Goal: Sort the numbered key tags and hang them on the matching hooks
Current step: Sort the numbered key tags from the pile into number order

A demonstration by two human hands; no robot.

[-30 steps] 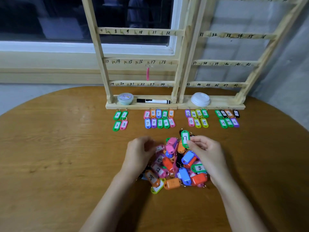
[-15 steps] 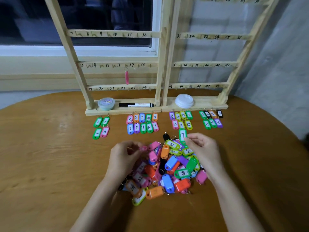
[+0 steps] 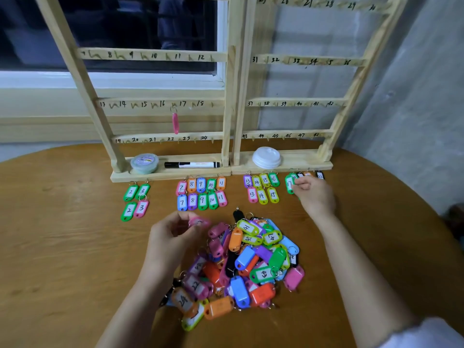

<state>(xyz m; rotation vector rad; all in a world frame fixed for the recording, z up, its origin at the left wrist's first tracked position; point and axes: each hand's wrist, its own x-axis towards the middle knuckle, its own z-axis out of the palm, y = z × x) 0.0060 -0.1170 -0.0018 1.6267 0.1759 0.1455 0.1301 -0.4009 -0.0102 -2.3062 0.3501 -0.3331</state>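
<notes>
1. Left hand [image 3: 173,232] — pinches a pink tag [image 3: 198,222] just above the left edge of the unsorted pile [image 3: 251,262]; the tag's number is blurred.
2. Right hand [image 3: 315,194] — fingers curled onto the green tag [image 3: 289,184] marked 17. This tag lies on the table [image 3: 62,247] in the rightmost sorted group, just in front of the rack [image 3: 232,96] base.
3. The unsorted pile sits mid-table, between the forearms.
4. One hanging tag [image 3: 175,123], pink, is on the hook beside number 17.
</notes>
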